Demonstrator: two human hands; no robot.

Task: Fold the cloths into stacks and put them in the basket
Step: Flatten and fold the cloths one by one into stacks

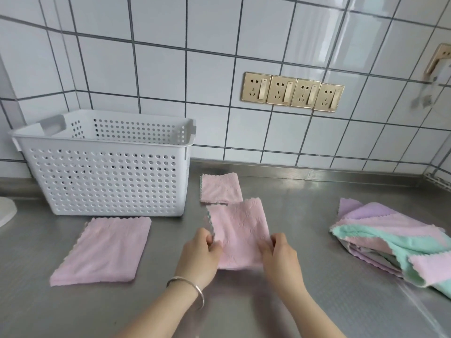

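Pinching pink cloth (pixel 240 236) edges, both hands (pixel 202 252) low

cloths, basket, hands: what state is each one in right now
basket: upright, looks empty
small pink cloth: folded, flat
middle pink cloth: mid-fold, held
left pink cloth: flat, larger
cloth pile: heaped, unfolded
left hand: gripping cloth edge
right hand: gripping cloth edge

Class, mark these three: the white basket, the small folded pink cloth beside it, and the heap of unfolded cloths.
white basket (pixel 105 184), head view, on its perforated front wall.
small folded pink cloth (pixel 220 189), head view, on its top face.
heap of unfolded cloths (pixel 380 236), head view, on the green cloth.
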